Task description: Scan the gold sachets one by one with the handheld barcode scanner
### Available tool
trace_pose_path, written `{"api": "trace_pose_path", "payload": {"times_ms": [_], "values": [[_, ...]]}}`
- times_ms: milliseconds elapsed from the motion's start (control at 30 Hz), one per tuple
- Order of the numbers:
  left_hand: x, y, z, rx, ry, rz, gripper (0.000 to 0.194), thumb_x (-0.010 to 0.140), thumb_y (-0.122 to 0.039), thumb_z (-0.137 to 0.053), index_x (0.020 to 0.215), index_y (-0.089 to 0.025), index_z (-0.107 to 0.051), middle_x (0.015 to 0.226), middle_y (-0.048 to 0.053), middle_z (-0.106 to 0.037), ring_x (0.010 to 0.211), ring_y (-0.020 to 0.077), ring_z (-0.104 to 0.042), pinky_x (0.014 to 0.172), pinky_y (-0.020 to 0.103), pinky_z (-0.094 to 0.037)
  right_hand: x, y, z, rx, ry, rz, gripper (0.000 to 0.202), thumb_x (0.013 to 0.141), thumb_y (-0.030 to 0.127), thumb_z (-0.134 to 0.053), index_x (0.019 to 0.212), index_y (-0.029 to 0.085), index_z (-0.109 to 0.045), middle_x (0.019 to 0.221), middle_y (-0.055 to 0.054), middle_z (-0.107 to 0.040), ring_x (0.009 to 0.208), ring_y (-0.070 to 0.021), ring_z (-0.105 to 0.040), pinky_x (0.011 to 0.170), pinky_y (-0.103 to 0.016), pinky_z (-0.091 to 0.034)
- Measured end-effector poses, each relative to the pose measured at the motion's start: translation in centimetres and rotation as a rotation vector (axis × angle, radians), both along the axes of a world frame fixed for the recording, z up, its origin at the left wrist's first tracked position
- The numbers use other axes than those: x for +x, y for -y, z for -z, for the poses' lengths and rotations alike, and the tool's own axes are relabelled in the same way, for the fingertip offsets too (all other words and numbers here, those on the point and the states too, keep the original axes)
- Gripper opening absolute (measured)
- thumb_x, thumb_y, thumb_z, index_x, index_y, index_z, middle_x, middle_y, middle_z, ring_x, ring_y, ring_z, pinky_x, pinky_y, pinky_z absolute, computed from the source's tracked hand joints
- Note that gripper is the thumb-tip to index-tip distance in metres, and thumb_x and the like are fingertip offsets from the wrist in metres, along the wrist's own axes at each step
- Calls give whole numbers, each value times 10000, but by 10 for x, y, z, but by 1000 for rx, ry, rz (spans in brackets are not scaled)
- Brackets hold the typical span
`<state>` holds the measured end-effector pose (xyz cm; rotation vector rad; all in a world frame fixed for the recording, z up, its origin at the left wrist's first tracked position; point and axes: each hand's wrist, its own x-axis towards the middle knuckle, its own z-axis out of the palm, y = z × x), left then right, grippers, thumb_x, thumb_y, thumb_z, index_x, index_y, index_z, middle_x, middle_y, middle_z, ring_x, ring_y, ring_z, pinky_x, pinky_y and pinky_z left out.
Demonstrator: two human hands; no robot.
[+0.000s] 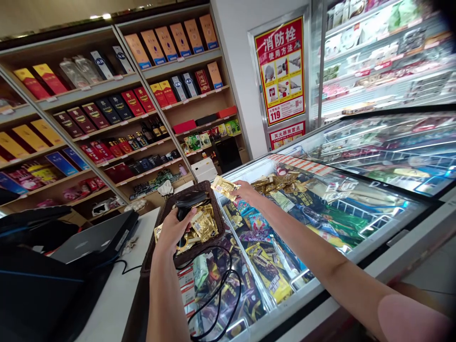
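My left hand (172, 231) is wrapped round the handle of a black corded barcode scanner (188, 202), which is over a brown woven basket (221, 213). Several gold-wrapped packets (204, 223) lie in that basket under the scanner. Between the fingers of my right hand (245, 191) is another gold packet (224, 186), raised just right of the basket's far edge. Below my right forearm, the glass-topped chest freezer (249, 270) shows many wrapped ice creams (272, 273). The scanner's black cable (228, 270) loops over the freezer's near left part.
Left of the basket stands a white counter (117, 285) with a closed laptop (92, 237) on it. Shelves of boxed bottles (135, 102) line the back left wall. A red fire hydrant sign (281, 71) hangs ahead. Lit refrigerated shelves (377, 61) are at the right.
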<state>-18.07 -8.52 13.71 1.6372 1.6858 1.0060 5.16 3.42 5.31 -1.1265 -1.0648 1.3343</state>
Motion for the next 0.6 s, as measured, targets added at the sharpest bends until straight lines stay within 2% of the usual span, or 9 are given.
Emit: {"api": "trace_pose_path", "payload": {"times_ms": [300, 500, 600], "values": [[3, 0, 1, 41, -32, -10, 528, 638, -692, -694, 799, -206, -566, 553, -35, -556, 542, 161, -534, 549, 263, -386, 2, 1, -2, 39, -31, -19, 316, 693, 60, -715, 944, 185, -569, 762, -14, -674, 723, -180, -666, 583, -245, -536], [6, -2, 1, 22, -18, -1, 527, 641, -674, -714, 832, -207, -560, 565, -33, -556, 544, 155, -522, 531, 254, -387, 3, -2, 0, 22, -10, -8, 307, 697, 78, -707, 949, 190, -572, 788, -25, -675, 719, -188, -666, 584, -258, -540], [3, -4, 1, -3, -8, 5, 538, 627, -687, -721, 806, -210, -547, 565, -27, -561, 545, 151, -517, 524, 248, -379, 6, -11, 6, -6, -61, 70, 284, 695, 62, -679, 927, 184, -570, 775, -29, -670, 718, -189, -672, 602, -269, -555]]}}
